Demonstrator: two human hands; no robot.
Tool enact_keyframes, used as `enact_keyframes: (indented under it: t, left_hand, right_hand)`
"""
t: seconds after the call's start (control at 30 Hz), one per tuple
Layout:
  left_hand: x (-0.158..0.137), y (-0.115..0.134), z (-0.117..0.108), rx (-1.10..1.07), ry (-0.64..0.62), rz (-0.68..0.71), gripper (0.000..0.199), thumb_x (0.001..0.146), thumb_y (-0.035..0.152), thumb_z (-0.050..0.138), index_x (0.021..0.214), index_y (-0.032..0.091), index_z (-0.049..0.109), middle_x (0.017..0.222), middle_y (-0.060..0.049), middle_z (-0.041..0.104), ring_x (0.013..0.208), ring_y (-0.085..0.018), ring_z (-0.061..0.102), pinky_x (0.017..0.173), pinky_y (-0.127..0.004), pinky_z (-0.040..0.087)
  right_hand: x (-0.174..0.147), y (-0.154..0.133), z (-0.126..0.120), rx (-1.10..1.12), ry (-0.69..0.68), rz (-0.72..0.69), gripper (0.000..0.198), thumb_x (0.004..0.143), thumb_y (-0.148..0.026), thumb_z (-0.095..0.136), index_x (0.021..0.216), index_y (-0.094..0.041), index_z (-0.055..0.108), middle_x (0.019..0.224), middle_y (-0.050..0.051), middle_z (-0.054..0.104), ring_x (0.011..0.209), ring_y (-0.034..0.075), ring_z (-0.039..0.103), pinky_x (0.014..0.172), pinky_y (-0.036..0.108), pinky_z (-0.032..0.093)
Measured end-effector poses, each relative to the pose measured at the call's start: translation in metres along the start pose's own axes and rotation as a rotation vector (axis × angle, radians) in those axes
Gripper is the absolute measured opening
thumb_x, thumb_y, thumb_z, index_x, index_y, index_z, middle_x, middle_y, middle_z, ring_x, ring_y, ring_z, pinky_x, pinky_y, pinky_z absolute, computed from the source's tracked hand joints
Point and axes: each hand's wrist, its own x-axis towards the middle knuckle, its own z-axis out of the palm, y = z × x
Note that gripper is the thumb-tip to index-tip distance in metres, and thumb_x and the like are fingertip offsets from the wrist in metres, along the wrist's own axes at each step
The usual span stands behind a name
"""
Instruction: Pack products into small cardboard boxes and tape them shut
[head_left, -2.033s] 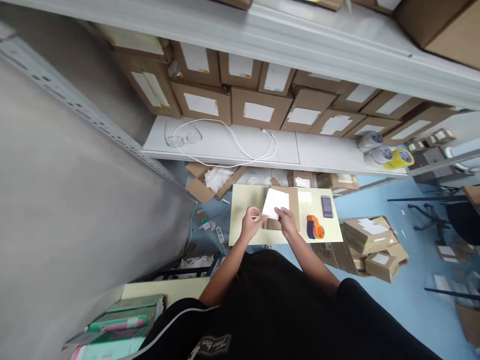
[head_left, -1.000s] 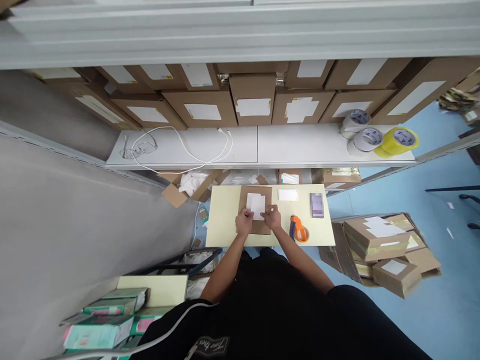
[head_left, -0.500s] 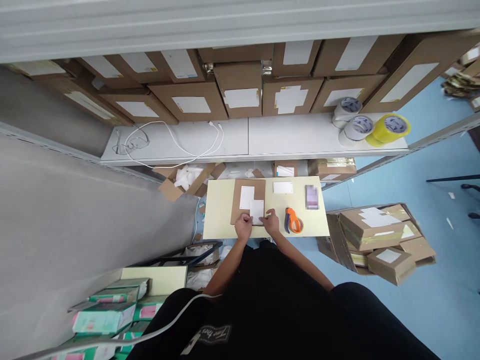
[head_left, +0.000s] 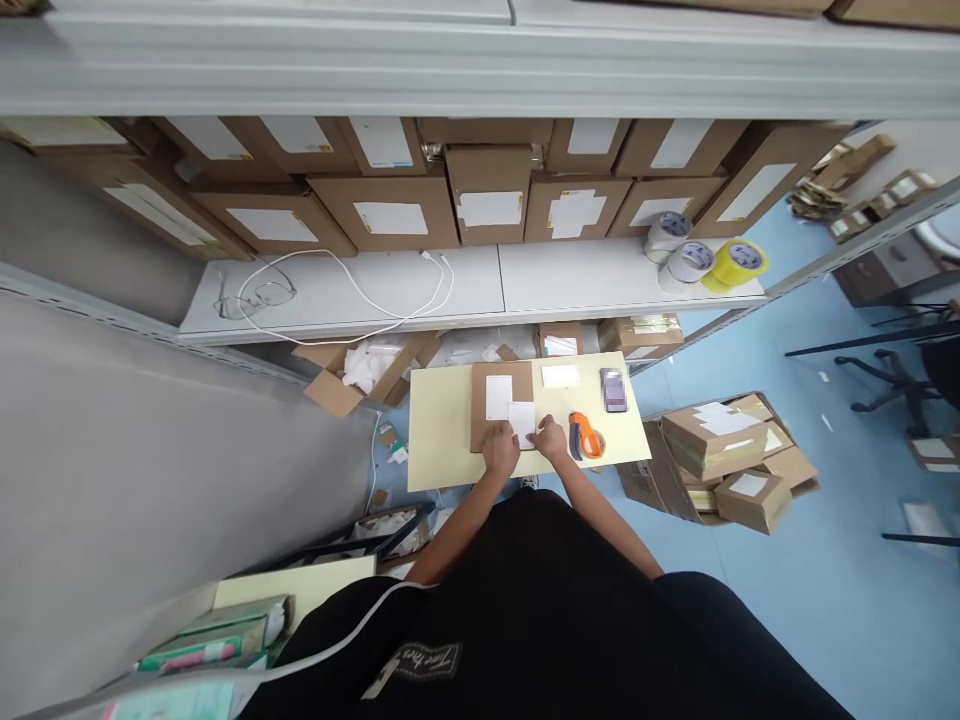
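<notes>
A flat brown cardboard piece point(head_left: 482, 395) lies on the pale yellow table point(head_left: 439, 430). One white label point(head_left: 498, 398) is on its upper middle; a second white label point(head_left: 523, 414) sits lower right, its corner meeting the first. My left hand point(head_left: 501, 452) is closed at the lower left edge of the second label, fingers bent over the cardboard. With fingertips pinched at that label's lower right edge is my right hand point(head_left: 551, 438). Right of it lies an orange tape dispenser point(head_left: 585, 437). A white stack of labels or paper point(head_left: 560, 376) and a phone-like device point(head_left: 613, 390) lie farther back.
Behind the table, a shelf point(head_left: 420, 325) holds labelled cartons point(head_left: 390, 200), white cables point(head_left: 360, 285) and tape rolls point(head_left: 688, 262). An open carton with white packing point(head_left: 367, 368) stands back left. On the right floor is a big box of parcels point(head_left: 712, 440); green packages point(head_left: 217, 640) lie lower left.
My left hand has shifted slightly right, its fingers now lower over the cardboard and label edge. My right hand stays at the label's right side. The camera view has tilted and shifted.
</notes>
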Motion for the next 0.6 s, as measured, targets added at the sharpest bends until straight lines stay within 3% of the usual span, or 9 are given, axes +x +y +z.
enact_keyframes:
  t: [0.17, 0.27, 0.37, 0.43, 0.53, 0.6]
  left_hand:
    - [0.015, -0.016, -0.017, 0.104, -0.087, 0.185, 0.030, 0.091, 0.034, 0.072, 0.117, 0.020, 0.068, 0.124, -0.019, 0.067, 0.126, -0.036, 0.056, 0.105, -0.047, 0.046]
    - [0.024, -0.024, -0.014, 0.017, -0.144, 0.412, 0.044, 0.093, 0.026, 0.066, 0.136, 0.029, 0.065, 0.152, -0.013, 0.057, 0.150, -0.036, 0.037, 0.121, -0.052, 0.031]
    - [0.028, -0.031, -0.007, -0.010, -0.189, 0.474, 0.057, 0.097, 0.033, 0.056, 0.154, 0.039, 0.053, 0.169, -0.001, 0.039, 0.162, -0.032, 0.014, 0.129, -0.055, 0.013]
    - [0.028, -0.035, -0.003, -0.006, -0.207, 0.476, 0.059, 0.100, 0.040, 0.051, 0.159, 0.040, 0.046, 0.172, 0.004, 0.032, 0.164, -0.029, 0.009, 0.131, -0.053, 0.007]
    - [0.027, -0.040, -0.001, -0.016, -0.207, 0.450, 0.065, 0.099, 0.047, 0.049, 0.162, 0.034, 0.042, 0.176, 0.000, 0.021, 0.164, -0.028, 0.005, 0.132, -0.051, 0.005]
    - [0.027, -0.042, -0.001, -0.024, -0.198, 0.413, 0.068, 0.099, 0.050, 0.050, 0.163, 0.029, 0.042, 0.177, -0.004, 0.017, 0.165, -0.028, 0.003, 0.132, -0.051, 0.005]
  right_hand:
    - [0.006, -0.003, -0.011, -0.099, 0.009, 0.052, 0.055, 0.053, -0.045, 0.098, 0.065, -0.026, 0.048, 0.070, 0.006, 0.068, 0.080, 0.028, 0.070, 0.070, 0.034, 0.047]
    - [-0.001, 0.003, -0.013, -0.101, 0.042, 0.096, 0.053, 0.053, -0.049, 0.099, 0.066, -0.024, 0.054, 0.072, 0.008, 0.070, 0.085, 0.030, 0.071, 0.074, 0.035, 0.049]
    - [-0.018, 0.012, -0.002, -0.029, 0.076, 0.082, 0.045, 0.065, -0.051, 0.094, 0.087, -0.021, 0.068, 0.083, 0.010, 0.075, 0.089, 0.030, 0.073, 0.080, 0.036, 0.052]
    - [-0.033, 0.017, 0.011, 0.088, 0.081, 0.025, 0.045, 0.077, -0.052, 0.083, 0.108, -0.022, 0.071, 0.099, 0.011, 0.078, 0.097, 0.028, 0.074, 0.087, 0.037, 0.054]
    - [-0.053, 0.024, 0.032, 0.301, 0.072, -0.106, 0.045, 0.090, -0.051, 0.066, 0.127, -0.025, 0.070, 0.124, 0.008, 0.076, 0.116, 0.026, 0.070, 0.100, 0.040, 0.053]
    - [-0.062, 0.025, 0.041, 0.402, 0.086, -0.169, 0.046, 0.090, -0.048, 0.063, 0.129, -0.025, 0.071, 0.128, 0.007, 0.075, 0.123, 0.026, 0.067, 0.105, 0.043, 0.052]
